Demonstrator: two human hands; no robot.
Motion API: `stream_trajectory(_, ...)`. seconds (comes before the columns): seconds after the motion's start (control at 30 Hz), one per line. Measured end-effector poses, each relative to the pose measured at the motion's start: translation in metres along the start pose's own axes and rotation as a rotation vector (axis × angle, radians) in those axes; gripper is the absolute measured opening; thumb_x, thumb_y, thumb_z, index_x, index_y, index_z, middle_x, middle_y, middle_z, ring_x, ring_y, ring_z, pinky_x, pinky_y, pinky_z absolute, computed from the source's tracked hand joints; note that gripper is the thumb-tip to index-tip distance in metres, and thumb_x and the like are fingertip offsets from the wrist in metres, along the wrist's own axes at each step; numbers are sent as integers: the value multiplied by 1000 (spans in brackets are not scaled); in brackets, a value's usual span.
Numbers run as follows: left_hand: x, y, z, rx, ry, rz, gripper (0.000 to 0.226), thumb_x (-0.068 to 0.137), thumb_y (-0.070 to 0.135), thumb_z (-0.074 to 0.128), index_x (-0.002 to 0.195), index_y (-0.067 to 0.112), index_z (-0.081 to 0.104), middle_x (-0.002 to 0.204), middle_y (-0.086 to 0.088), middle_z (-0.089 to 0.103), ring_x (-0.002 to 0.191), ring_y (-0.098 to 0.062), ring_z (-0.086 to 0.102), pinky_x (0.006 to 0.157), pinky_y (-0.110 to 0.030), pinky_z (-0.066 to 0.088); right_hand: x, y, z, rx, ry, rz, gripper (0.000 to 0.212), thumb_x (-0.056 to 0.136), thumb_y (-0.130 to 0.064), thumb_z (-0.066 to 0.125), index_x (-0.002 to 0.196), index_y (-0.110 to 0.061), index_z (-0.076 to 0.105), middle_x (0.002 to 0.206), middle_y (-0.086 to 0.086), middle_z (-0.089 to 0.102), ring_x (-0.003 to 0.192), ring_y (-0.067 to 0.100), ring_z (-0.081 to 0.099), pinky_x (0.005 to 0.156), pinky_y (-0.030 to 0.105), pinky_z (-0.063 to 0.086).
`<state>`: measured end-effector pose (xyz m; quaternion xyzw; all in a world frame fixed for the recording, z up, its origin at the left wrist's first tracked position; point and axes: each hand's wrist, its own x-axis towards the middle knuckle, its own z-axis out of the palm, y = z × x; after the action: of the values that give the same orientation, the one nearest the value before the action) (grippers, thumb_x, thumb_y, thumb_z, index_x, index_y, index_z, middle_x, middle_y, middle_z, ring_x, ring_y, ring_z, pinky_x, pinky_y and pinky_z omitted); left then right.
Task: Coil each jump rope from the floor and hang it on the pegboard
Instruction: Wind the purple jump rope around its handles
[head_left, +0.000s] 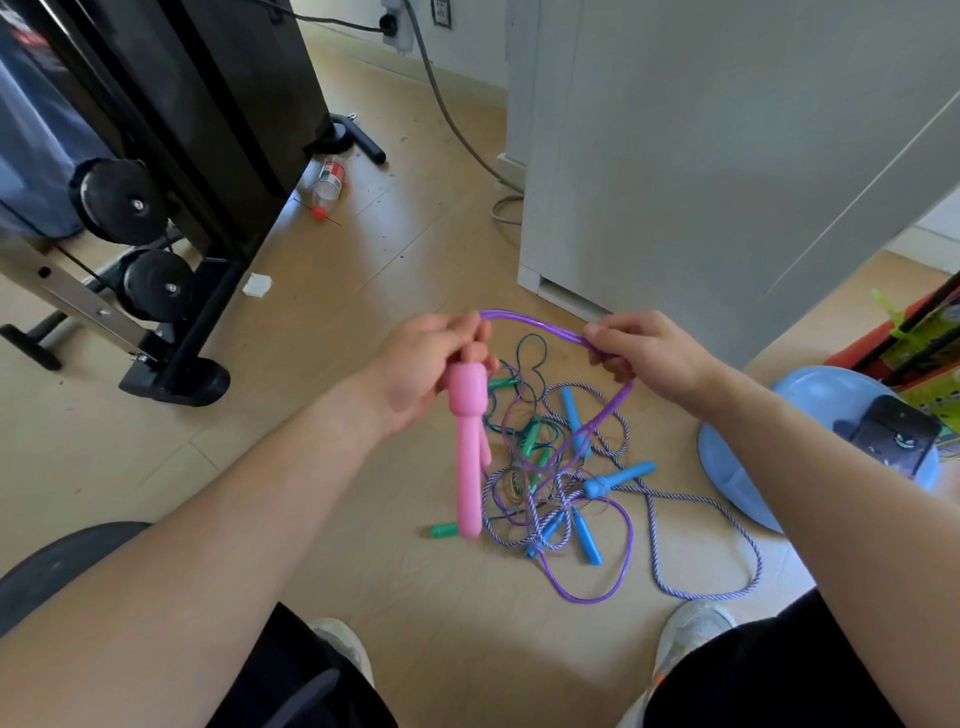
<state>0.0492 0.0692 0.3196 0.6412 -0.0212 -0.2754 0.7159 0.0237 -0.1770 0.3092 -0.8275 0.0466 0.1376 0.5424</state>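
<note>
You've got the purple rope (540, 325) up off the floor (415, 234), a short arc of it stretched between your two hands around the middle of the view. Your left hand (431, 364) curls round the tops of the pink handles (467, 447), which hang down toward 6 o'clock. Your right hand (644, 358) pinches the cord at 3 o'clock from it, and the rest drops into the tangle (561, 483) on the floor below. That pile has blue handles (618, 478), green handles (444, 530) and a purple-white braided rope (706, 592) looping out toward 5 o'clock. White cabinet (701, 156) at 1 o'clock, plastic bottle (330, 182) lying at 11 o'clock, blue tub (810, 395) at 3 o'clock
</note>
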Motion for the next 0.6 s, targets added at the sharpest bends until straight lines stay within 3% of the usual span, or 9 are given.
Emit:
stream_trajectory(0.13, 6, -9, -10, -29, 300, -52, 30, 107, 20, 43, 82, 14, 59, 52, 12, 55, 61, -11, 53, 47, -17, 41, -6, -9, 39, -107, -108, 9, 33, 103, -23, 49, 79, -9, 66, 55, -2, 50, 51, 13, 43, 56, 28, 39)
stream_trajectory(0.23, 5, -13, -5, -12, 382, -84, 32, 106, 20, 44, 79, 16, 60, 52, 12, 62, 50, -5, 55, 42, -14, 40, -11, -20, 62, -444, -93, -69, 32, 101, -27, 44, 83, -16, 68, 61, -3, 58, 56, 15, 52, 58, 28, 42)
stream_trajectory(0.33, 1, -11, 2, -61, 308, -174, 27, 106, 27, 46, 82, 21, 58, 62, 10, 70, 53, -4, 61, 44, -12, 41, -15, -18, 78, -736, -93, -118, 34, 101, -28, 40, 81, -12, 62, 74, 9, 60, 73, 30, 56, 63, 36, 45)
stream_trajectory(0.5, -2, -13, 7, -104, 72, -220, 22, 104, 35, 47, 87, 22, 53, 110, -8, 75, 75, -13, 64, 73, -33, 44, -20, -20, 94, -837, -153, -101, 26, 99, -23, 40, 82, -14, 57, 74, 8, 51, 70, 31, 49, 62, 33, 37)
stream_trajectory(0.6, -3, -12, 11, -50, 67, -141, 25, 82, 33, 75, 88, 16, 58, 113, -9, 72, 65, -18, 60, 63, -32, 39, -20, -24, 88, -779, -183, -88, 28, 100, -20, 39, 81, -10, 59, 74, 7, 52, 72, 29, 49, 63, 31, 35)
